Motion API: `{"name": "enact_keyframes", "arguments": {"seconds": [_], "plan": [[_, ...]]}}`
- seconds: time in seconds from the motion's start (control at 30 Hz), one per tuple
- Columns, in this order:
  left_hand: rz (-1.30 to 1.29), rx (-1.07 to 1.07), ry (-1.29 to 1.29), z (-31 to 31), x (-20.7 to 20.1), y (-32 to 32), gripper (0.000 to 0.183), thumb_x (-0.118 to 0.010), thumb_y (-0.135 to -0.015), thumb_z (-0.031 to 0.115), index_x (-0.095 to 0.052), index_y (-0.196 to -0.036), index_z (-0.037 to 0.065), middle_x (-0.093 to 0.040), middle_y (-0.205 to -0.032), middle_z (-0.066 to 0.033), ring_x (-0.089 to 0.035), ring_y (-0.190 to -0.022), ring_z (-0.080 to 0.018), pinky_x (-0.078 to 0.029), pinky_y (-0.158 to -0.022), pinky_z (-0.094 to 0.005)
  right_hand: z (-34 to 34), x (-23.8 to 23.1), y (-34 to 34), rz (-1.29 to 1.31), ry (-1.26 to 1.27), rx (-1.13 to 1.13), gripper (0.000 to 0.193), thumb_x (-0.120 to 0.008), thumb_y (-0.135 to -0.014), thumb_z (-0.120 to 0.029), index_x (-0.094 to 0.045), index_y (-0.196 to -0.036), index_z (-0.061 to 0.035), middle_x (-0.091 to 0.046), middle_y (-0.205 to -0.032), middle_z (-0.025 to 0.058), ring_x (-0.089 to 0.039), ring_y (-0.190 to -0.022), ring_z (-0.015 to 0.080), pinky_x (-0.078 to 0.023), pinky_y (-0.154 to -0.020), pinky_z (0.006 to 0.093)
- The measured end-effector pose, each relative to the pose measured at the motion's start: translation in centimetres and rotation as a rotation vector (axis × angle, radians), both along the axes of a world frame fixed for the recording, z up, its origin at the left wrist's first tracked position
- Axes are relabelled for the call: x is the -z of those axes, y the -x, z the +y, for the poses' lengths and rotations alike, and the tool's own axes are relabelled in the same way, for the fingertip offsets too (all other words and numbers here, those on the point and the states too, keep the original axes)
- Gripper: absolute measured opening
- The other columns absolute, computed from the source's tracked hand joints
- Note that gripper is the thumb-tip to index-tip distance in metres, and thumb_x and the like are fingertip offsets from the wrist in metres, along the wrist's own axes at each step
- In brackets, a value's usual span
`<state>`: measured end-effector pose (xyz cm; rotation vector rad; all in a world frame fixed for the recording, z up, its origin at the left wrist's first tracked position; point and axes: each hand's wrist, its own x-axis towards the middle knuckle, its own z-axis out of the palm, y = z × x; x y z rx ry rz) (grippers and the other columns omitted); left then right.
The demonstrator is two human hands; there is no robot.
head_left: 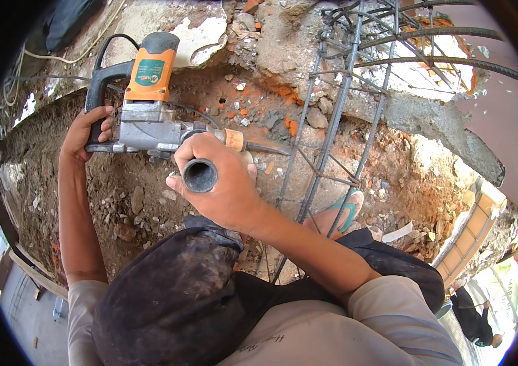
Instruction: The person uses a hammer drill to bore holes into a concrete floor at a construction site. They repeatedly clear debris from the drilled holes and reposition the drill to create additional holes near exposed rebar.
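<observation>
A demolition hammer [149, 122] with an orange and dark grey motor housing and a bare metal body lies level across my hands. My left hand [88, 133] is wrapped round its black rear handle. Round the tubular side handle, whose hollow end faces up, my right hand [222, 177] is closed. From the orange-brown nose a steel chisel [268, 148] points right, its tip close to the upright steel bars of a rebar cage [332, 122]. Whether the tip touches anything, I cannot tell.
Broken soil and rubble [137, 201] lie around my legs. Thick bent rebars [442, 61] stick out at the upper right beside broken concrete [448, 134]. A sandaled foot [338, 216] shows behind the cage. A cable [45, 77] trails off left. Another person [475, 317] is at the far lower right.
</observation>
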<state>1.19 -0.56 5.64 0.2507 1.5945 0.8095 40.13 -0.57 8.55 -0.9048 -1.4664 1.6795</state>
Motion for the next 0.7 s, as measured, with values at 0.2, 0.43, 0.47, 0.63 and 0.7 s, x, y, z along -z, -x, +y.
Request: {"name": "enact_keyframes", "arguments": {"seconds": [0.2, 0.43, 0.47, 0.63, 0.7], "plan": [[0.032, -0.021, 0.013, -1.5, -0.9, 0.7, 0.021, -0.076, -0.111, 0.014, -0.062, -0.124, 0.006, -0.061, -0.076, -0.0006, -0.054, -0.054, -0.0104, -0.044, -0.053, -0.0271, 0.3, 0.1, 0.4, 0.017, 0.105, -0.042, 0.035, -0.094, -0.093, -0.005, -0.060, -0.100, -0.0086, -0.063, -0.102, 0.0042, -0.062, -0.095, 0.0209, -0.051, -0.091, 0.0380], [-0.079, -0.050, 0.069, -1.4, 2.6, -0.5, 0.020, -0.074, -0.111, 0.014, -0.063, -0.124, 0.005, -0.062, -0.077, -0.0025, -0.055, -0.055, -0.0124, -0.045, -0.053, -0.0285, 0.2, 0.5, -0.7, -0.056, 0.142, 0.053, 0.034, -0.094, -0.094, -0.005, -0.060, -0.099, -0.0085, -0.062, -0.097, 0.0026, -0.060, -0.094, 0.0178, -0.051, -0.091, 0.0366], [-0.079, -0.050, 0.072, -1.0, 2.8, -0.8, 0.020, -0.074, -0.111, 0.014, -0.063, -0.124, 0.005, -0.062, -0.077, -0.0026, -0.055, -0.055, -0.0123, -0.045, -0.053, -0.0285, 0.2, 0.8, -0.9, -0.054, 0.133, 0.040, 0.035, -0.094, -0.094, -0.004, -0.060, -0.099, -0.0082, -0.063, -0.097, 0.0025, -0.060, -0.095, 0.0176, -0.051, -0.091, 0.0362], [-0.019, -0.068, 0.043, -0.2, 3.2, -3.4, 0.021, -0.076, -0.110, 0.015, -0.063, -0.121, 0.004, -0.063, -0.077, -0.0028, -0.056, -0.056, -0.0118, -0.044, -0.053, -0.0277, -0.1, 1.5, -2.3, -0.154, 0.082, 0.063, 0.035, -0.095, -0.092, -0.003, -0.060, -0.097, -0.0074, -0.063, -0.097, 0.0023, -0.061, -0.093, 0.0167, -0.051, -0.089, 0.0348], [-0.090, -0.061, 0.012, -0.6, 3.8, -5.0, 0.018, -0.075, -0.111, 0.014, -0.064, -0.120, 0.003, -0.062, -0.077, -0.0017, -0.056, -0.058, -0.0116, -0.046, -0.053, -0.0278, -0.1, 1.8, -3.1, -0.134, 0.095, 0.090, 0.035, -0.095, -0.092, -0.003, -0.060, -0.095, -0.0076, -0.063, -0.096, 0.0024, -0.061, -0.091, 0.0166, -0.052, -0.088, 0.0348]]}}
